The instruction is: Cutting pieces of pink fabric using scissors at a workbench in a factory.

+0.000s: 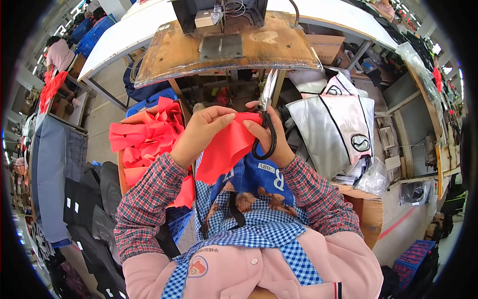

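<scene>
1. A red fabric piece (224, 149) is held up in front of the person's apron (274, 231), in view just below the near edge of the desk; its loose part hangs down toward the left.
2. The left grip (204, 130) is pinching the upper edge of that piece between thumb and fingers.
3. The right grip (277, 132) is grasping the piece's right corner, thumb on top, and holds scissors (266, 102) as well. Their blades point away from the person, and the black handle loops sit by the palm; which fingers pass through them I cannot tell.
4. Left of the hands, more red pieces (149, 132) lie heaped in a cardboard box (121, 174), some spilling over its edge near the left forearm. A blue crate (179, 226) shows below.
5. To the right lies a stack of silvery-white panels (318, 127) with black trim, with a clear plastic bag (373, 177) at its lower corner.
6. Ahead stands the worn wooden desk (269, 37), a dark metal plate (221, 47) set into its top.
7. Farther left are dark flat pieces (82, 199); beyond, at upper left, a co-worker (60, 52) in pink.
</scene>
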A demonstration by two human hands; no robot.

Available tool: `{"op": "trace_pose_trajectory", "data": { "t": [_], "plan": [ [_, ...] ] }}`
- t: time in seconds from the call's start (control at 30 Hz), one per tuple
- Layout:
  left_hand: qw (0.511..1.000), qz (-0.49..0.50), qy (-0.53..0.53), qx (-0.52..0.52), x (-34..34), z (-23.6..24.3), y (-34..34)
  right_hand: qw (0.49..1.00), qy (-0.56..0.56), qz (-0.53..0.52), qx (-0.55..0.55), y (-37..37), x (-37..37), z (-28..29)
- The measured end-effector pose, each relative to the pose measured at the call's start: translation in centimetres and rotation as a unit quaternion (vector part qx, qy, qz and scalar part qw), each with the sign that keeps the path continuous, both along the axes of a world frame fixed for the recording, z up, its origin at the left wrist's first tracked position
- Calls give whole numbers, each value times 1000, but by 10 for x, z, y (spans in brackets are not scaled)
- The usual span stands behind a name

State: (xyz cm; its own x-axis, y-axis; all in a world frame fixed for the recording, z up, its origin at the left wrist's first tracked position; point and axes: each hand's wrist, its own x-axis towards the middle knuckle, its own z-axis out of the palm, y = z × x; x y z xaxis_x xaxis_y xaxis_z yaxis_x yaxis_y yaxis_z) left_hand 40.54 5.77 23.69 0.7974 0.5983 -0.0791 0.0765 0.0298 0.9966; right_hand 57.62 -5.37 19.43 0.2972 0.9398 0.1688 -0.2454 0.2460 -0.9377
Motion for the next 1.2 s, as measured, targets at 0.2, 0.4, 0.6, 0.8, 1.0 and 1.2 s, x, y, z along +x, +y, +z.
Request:
{"op": "trace_pose_trajectory", "data": {
  "t": [0.2,0.4,0.6,0.8,1.0,1.2],
  "plan": [
    [980,21,-59,-188,-4,-8,0,1000,-8,13,6,-4,3,6],
    [971,50,-64,-224,-9,-4,-10,999,-24,-7,19,-5,4,9],
    [989,26,-35,-145,-17,-5,-15,999,-38,-21,22,-4,6,3],
    [997,70,-13,15,-15,-3,-15,999,3,-24,31,-4,5,-2],
    [992,80,-8,95,-10,-4,-20,999,-9,-27,27,-11,10,-5],
    [976,63,15,207,-14,13,-11,982,-187,-22,-2,-20,37,13]
  ]
}}
